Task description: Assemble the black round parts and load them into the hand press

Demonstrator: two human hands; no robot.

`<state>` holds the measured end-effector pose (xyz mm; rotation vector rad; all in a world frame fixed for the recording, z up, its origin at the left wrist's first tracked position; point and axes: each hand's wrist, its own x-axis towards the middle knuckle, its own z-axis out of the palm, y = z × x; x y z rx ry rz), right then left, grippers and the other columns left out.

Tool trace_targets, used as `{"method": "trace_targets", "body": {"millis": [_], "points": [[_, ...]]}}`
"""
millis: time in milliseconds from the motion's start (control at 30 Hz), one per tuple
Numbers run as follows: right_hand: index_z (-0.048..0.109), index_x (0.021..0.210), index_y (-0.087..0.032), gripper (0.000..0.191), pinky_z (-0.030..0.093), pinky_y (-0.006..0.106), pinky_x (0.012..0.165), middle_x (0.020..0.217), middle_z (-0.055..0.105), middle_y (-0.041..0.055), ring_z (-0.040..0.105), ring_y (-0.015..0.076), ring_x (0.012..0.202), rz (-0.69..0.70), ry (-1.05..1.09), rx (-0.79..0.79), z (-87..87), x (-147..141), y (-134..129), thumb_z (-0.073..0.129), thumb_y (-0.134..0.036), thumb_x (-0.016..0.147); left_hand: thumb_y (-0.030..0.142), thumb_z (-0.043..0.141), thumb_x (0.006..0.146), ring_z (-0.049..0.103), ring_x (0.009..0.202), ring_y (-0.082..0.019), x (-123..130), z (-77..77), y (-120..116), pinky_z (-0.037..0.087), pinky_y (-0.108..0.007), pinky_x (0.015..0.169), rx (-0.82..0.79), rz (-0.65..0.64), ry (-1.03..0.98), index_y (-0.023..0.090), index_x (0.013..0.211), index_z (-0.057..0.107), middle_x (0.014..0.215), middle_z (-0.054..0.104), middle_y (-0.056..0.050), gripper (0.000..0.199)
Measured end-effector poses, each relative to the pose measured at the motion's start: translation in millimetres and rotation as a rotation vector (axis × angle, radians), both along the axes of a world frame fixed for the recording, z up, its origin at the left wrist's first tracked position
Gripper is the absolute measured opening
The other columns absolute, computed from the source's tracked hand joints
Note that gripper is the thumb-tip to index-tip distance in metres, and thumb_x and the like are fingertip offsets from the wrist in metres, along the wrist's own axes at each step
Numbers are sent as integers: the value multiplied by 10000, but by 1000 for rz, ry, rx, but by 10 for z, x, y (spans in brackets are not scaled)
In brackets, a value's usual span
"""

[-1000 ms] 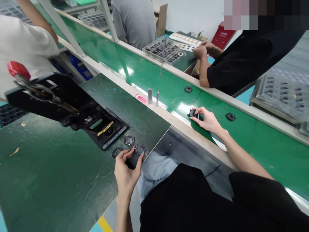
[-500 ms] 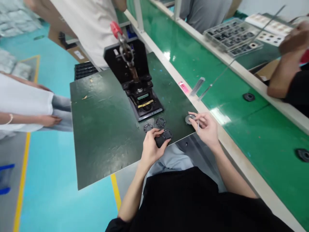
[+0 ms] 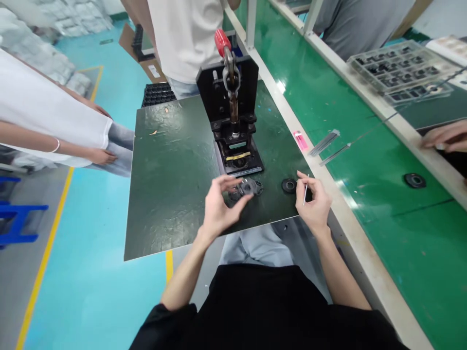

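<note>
Dark green tabletop (image 3: 171,194), hand press (image 3: 233,121) at the back edge; near the front edge, left hand (image 3: 222,204) wide open over black round parts (image 3: 246,188), right hand (image 3: 315,201) pinching a thin metal pin (image 3: 305,193) (black ring (image 3: 289,185) just beside it).

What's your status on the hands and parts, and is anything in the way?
Left hand open over dark round parts. Right hand pinching thin metal pin, beside black ring. Black hand press behind them, not blocking.
</note>
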<state>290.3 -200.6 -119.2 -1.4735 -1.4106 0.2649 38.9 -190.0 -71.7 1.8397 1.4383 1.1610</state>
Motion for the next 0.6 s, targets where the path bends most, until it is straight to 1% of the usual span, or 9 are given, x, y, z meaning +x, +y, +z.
{"method": "trace_targets", "body": {"millis": [33,100,167,233,300,433,600], "points": [[597,997,-242,130,630,495,898,1155,770,162,768,306,1056,-5,-13,4,-4,-10,5,559,-365,1012,367,852,825,767,923,-193,-43,35,150,643,-380,875,24,35,25,225,1199,477,1165,771,-87,548],[606,994,-252,115,634,504,899,1154,771,156,768,307,1047,-12,-56,16,-7,-28,12,562,-357,1009,345,864,801,765,928,-195,-110,47,463,638,-371,863,27,52,60,220,1157,482,1139,778,-80,537],[610,985,-265,90,638,508,893,1136,776,147,769,307,1034,-14,-97,41,-11,-38,13,566,-341,1005,318,868,785,764,924,-191,-143,1,723,633,-342,814,14,33,77,222,1115,480,1121,782,-74,518],[610,978,-269,74,641,508,880,1121,778,144,770,308,1022,-16,-114,63,-20,-42,8,566,-324,1002,304,869,777,764,929,-192,-149,-59,880,624,-321,778,10,6,94,224,1083,480,1107,785,-71,501],[611,978,-269,75,638,514,878,1115,776,147,768,314,1023,-13,-108,60,-30,-42,4,562,-320,1002,309,867,777,764,943,-196,-143,-103,936,619,-317,769,15,-10,109,228,1071,482,1107,786,-72,492],[614,974,-271,90,620,541,927,1099,771,149,755,331,1052,-2,-79,28,-27,-44,11,562,-340,997,332,851,794,763,989,-206,-139,-131,915,615,-328,787,27,-5,103,233,1099,482,1139,783,-76,489],[611,962,-272,77,636,505,894,1089,775,134,762,307,1032,-18,-112,62,-27,-57,11,560,-316,1001,364,851,796,755,1041,-218,-164,-140,921,605,-337,803,12,-37,84,234,1110,469,1168,778,-90,511]]}}
